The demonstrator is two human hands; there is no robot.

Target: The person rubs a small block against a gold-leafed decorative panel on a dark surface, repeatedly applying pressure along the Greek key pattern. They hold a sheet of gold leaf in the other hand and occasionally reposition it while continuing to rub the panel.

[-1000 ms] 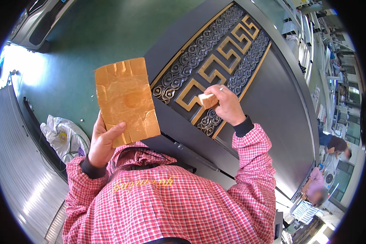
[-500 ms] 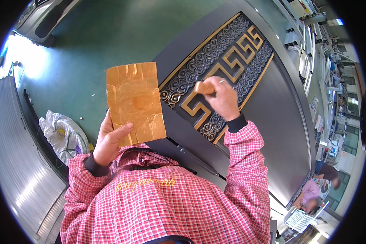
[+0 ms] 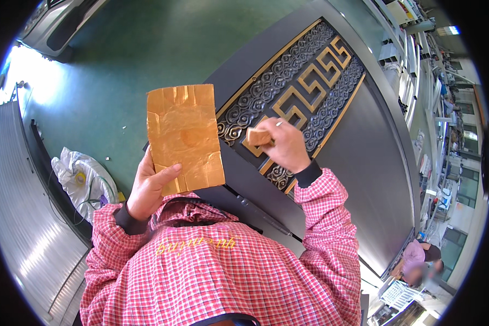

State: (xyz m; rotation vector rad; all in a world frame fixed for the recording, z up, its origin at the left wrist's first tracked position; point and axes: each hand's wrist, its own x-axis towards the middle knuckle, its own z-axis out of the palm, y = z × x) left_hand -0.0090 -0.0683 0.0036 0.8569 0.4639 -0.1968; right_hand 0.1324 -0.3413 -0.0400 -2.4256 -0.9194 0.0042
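My left hand [image 3: 149, 185] grips the lower left edge of a creased, gold-coated piece of cardboard [image 3: 182, 122], thumb on top. A darker round smear shows near the sheet's middle. To the right of it, my right hand [image 3: 289, 145] pinches a small tan pad [image 3: 259, 137], perhaps a sponge, with a paler end. That hand is over the lower left part of a dark grey metal panel [image 3: 358, 163]. On the panel runs a raised gold key pattern [image 3: 312, 81] between bands of dark embossed scrollwork [image 3: 244, 111] and thin gold strips. My hand hides part of the pattern.
A white sack [image 3: 84, 179] lies on the green floor [image 3: 130, 49] at left, beside ribbed metal sheeting [image 3: 27, 206]. A vehicle [image 3: 60, 27] stands far left. Two people [image 3: 418, 261] are at the lower right. Metal profiles [image 3: 413, 60] are stacked beyond the panel.
My right hand with the pad has moved left and nearer to me, closer to the cardboard. The cardboard has shifted slightly right. At the lower right the people have changed position.
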